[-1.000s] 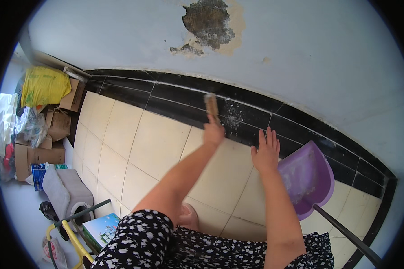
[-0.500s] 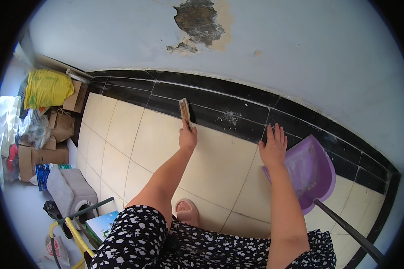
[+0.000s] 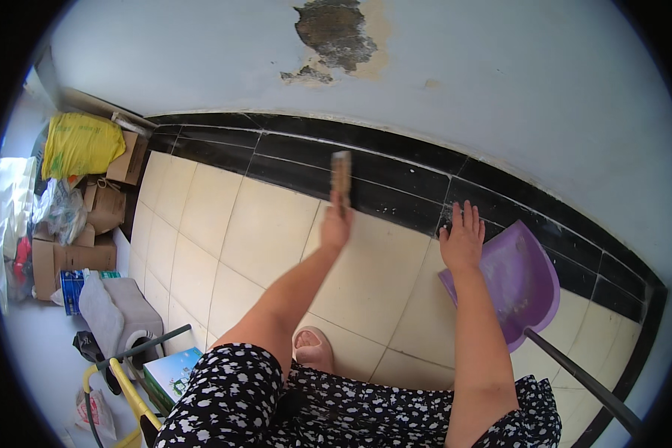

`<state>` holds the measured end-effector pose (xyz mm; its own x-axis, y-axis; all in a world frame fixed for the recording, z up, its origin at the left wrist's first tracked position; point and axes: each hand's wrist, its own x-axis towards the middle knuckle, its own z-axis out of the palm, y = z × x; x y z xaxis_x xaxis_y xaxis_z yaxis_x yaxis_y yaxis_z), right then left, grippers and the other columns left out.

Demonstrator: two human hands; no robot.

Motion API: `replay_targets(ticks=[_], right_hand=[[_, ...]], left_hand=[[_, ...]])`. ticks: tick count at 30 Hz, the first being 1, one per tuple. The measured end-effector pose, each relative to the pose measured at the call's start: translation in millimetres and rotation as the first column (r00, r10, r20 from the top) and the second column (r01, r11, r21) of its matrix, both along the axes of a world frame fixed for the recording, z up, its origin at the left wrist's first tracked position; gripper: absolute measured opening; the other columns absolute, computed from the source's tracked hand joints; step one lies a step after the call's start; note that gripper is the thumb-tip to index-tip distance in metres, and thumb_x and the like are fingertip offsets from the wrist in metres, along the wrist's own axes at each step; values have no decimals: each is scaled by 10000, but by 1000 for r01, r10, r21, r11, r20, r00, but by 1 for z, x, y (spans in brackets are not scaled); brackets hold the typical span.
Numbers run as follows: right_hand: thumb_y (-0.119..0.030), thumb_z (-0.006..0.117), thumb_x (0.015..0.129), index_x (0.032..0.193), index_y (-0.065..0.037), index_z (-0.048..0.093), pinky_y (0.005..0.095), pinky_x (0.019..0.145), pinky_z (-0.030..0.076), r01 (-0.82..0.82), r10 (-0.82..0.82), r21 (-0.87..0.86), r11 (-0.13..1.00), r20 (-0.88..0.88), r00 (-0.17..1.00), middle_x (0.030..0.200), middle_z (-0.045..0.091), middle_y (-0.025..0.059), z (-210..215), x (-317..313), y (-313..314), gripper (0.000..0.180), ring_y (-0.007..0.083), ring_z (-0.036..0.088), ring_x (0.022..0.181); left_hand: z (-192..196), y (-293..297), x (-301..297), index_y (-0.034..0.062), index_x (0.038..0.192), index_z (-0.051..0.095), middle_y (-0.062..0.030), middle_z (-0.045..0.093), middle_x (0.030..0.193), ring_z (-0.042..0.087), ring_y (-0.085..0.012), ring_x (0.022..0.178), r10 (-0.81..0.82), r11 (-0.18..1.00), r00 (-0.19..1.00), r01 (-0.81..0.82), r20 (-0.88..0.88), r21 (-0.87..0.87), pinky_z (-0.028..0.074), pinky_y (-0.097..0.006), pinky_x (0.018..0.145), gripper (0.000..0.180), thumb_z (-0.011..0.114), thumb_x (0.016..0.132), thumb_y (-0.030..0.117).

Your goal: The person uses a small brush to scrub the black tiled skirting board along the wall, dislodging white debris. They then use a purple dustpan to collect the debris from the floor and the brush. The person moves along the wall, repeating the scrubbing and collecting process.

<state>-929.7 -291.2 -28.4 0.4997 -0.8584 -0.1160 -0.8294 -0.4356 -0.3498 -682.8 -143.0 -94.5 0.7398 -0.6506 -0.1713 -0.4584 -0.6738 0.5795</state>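
My left hand (image 3: 337, 227) is closed around the near end of a narrow brown-and-white brush (image 3: 341, 178), which is smeared by motion. The brush lies across the black tile strip (image 3: 291, 172) at the foot of the wall. My right hand (image 3: 461, 240) is held low over the same strip with fingers spread, holding nothing. White flakes (image 3: 387, 210) dot the black tiles between my hands, and a few more show beside my right fingers. Just right of that hand, a purple dustpan (image 3: 521, 280) rests on the floor with dust in it; my right forearm passes beside its edge.
Plaster has peeled off the pale wall (image 3: 500, 104) in a dark patch (image 3: 336, 33). The dustpan's long black handle (image 3: 582, 379) slants to the lower right. Cardboard boxes (image 3: 75, 257), a yellow bag (image 3: 84, 145), a grey cushioned item (image 3: 121, 313) and a yellow metal frame (image 3: 131, 392) crowd the left.
My left hand has swept the brush to the right along the black tiles. Much of the white pile has shifted or scattered toward my right hand, which has barely moved.
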Motion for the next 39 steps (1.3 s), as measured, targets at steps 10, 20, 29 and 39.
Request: replay_targets(ticks=[10,20,29,39], right_hand=[[-282,559,838,1301,-71,442,448,1097,187,-119,118,8,993,73,990,1396,353,144,-11,25,26,522,280,263,1332],[-324,501,873,1394,-113,319,489,1105,91,-524,398,-1,852,-650,648,1481,211,111,67,-89,-76,591,274,151,1378],[-141,516,824,1454,-172,112,608,995,260,-136,189,132,982,-727,661,1497,141,137,30,-165,-87,750,362,194,1354],[-18,513,782,1451,-203,102,393,796,513,-93,193,195,976,-592,782,1188,515,152,11,-231,-92,807,319,620,950]], left_hand=[[35,-27,-127,73,1415,237,-250,554,1064,563,-379,965,-197,979,957,202,-211,2,452,-392,836,699,593,842,252],[24,20,-80,79,1424,192,-225,503,1090,560,-353,909,-73,996,986,80,-147,41,459,-408,777,672,550,875,232],[73,-29,-166,63,1426,181,-262,470,1205,514,-365,1076,-344,937,862,339,-371,-80,430,-380,898,687,557,878,237],[66,-24,-155,5,1407,220,-222,460,1276,500,-309,1118,-300,954,849,267,-436,-137,396,-340,942,655,558,881,200]])
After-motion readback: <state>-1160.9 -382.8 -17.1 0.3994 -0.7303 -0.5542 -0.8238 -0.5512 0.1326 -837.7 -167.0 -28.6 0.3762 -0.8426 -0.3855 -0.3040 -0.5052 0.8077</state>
